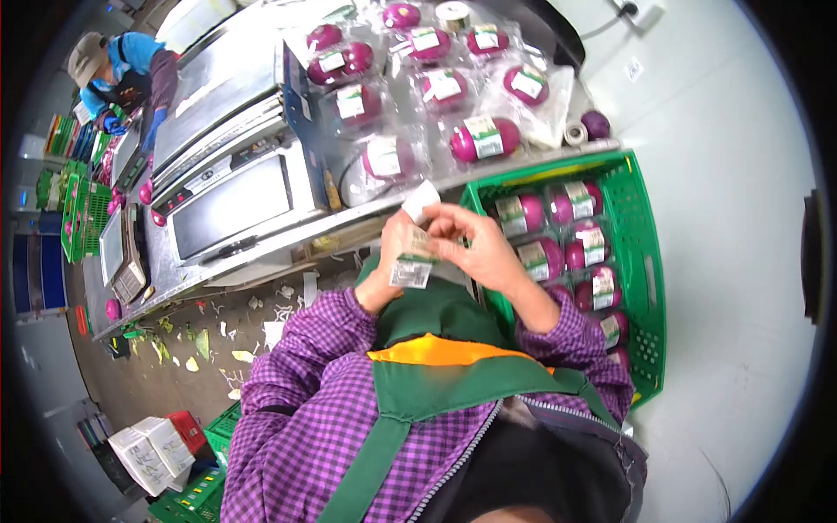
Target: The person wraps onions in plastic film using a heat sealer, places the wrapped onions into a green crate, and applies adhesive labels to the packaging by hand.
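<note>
My left hand [394,248] is closed on a strip of printed labels [413,259], which hangs down over its back and wrist. A white end of paper [421,200] sticks up above its fingers. My right hand [485,250] is just beside it, fingers bent and pinched at the label's edge. Both hands are in front of the green apron, by the bench edge. Near my right forearm, a green crate [647,288] holds several clear packs of purple-red round vegetables [538,259], like red onions, with labels on them.
More labelled packs [485,139] lie on the metal bench [436,180], with a small roll [575,132] and a loose purple vegetable [595,125]. A wrapping machine [231,205] and a scale [124,253] stand leftward. A co-worker [131,65] in blue gloves bends over the far side. Scraps litter the floor.
</note>
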`<state>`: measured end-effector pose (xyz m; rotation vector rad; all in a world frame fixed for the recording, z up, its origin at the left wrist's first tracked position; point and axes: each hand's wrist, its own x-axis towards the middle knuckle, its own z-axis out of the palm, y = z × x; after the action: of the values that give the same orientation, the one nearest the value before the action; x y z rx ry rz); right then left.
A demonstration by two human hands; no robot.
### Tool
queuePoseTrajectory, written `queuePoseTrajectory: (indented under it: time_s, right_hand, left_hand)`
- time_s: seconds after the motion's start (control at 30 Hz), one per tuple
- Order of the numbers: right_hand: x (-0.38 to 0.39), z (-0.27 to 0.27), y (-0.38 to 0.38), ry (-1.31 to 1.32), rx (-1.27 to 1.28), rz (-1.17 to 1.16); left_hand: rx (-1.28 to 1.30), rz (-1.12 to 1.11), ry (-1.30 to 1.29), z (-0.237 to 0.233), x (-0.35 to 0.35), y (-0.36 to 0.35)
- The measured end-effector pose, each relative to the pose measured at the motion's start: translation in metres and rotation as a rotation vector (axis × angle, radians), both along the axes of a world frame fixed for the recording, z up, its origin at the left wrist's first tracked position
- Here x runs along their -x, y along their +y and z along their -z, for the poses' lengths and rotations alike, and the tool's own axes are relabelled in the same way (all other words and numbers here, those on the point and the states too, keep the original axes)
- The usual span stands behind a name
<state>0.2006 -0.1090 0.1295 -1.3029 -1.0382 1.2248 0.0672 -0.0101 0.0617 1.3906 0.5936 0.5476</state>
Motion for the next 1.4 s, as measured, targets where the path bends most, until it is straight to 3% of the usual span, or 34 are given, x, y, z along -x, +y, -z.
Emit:
queuePoseTrajectory:
  time_s: [0.03, 0.1, 0.17, 0.2, 0.23, 0.3, 0.33, 0.37, 0.47, 0.53, 0.63, 0.7, 0.87, 0.9, 1.03, 1.1, 1.27, 1.33, 1.4]
  right_hand:
    - [0.002, 0.010, 0.006, 0.225, 0.019, 0.004]
    - [0.002, 0.008, 0.021, 0.352, 0.037, 0.064]
    - [-0.010, 0.013, 0.034, 0.357, 0.143, -0.042]
    - [-0.013, 0.011, 0.040, 0.315, 0.181, -0.034]
    - [-0.018, 0.013, 0.048, 0.175, 0.221, -0.057]
    - [-0.026, 0.008, 0.076, 0.016, -0.015, 0.026]
    - [-0.037, 0.002, 0.097, 0.055, 0.028, 0.081]
    - [-0.049, -0.009, 0.121, 0.096, 0.074, 0.135]
    - [-0.090, -0.025, 0.220, -0.053, 0.023, 0.215]
    - [-0.109, -0.025, 0.301, -0.170, -0.007, 0.129]
    - [-0.126, 0.000, 0.425, -0.105, 0.002, -0.021]
    - [-0.130, 0.019, 0.495, -0.231, 0.041, -0.111]
    - [-0.133, 0.067, 0.612, -0.285, 0.102, -0.213]
    - [-0.135, 0.077, 0.629, -0.286, 0.109, -0.220]
    - [-0.142, 0.109, 0.675, -0.495, 0.116, -0.267]
    - [-0.145, 0.117, 0.684, -0.860, 0.028, -0.252]
    - [-0.146, 0.121, 0.685, -0.829, 0.081, -0.218]
    - [-0.139, 0.114, 0.680, -0.987, -0.002, -0.179]
    - [-0.137, 0.125, 0.680, -0.956, -0.058, -0.092]
  left_hand:
    - [-0.201, -0.071, 0.140, 0.010, 0.003, 0.008]
    - [0.031, -0.043, 0.050, 0.019, 0.003, 0.017]
    - [-0.162, -0.039, 0.112, 0.011, -0.010, 0.036]
    - [-0.100, -0.028, 0.192, 0.010, -0.015, 0.047]
    - [-0.374, -0.056, 0.263, 0.008, -0.020, 0.058]
    - [-0.229, -0.101, 0.440, 0.027, -0.027, 0.083]
    - [-0.091, -0.161, 0.352, 0.017, -0.029, 0.095]
    - [-0.199, -0.127, 0.298, 0.005, -0.023, 0.104]
    - [0.132, -0.145, 0.259, -0.001, -0.012, 0.133]
    - [0.276, -0.038, 0.280, -0.026, 0.000, 0.152]
    - [0.447, -0.042, 0.180, -0.036, 0.008, 0.176]
    - [0.557, -0.014, 0.256, -0.034, 0.018, 0.196]
    - [0.721, -0.024, 0.199, -0.016, 0.034, 0.226]
    - [0.793, 0.031, 0.342, -0.017, 0.035, 0.233]
    - [0.834, -0.003, 0.172, 0.004, 0.031, 0.239]
    - [0.849, -0.020, 0.132, 0.002, 0.028, 0.246]
    - [0.903, 0.002, 0.136, 0.008, 0.024, 0.252]
    - [0.949, 0.030, 0.169, 0.002, 0.022, 0.260]
    - [0.947, 0.030, 0.171, 0.005, 0.021, 0.260]
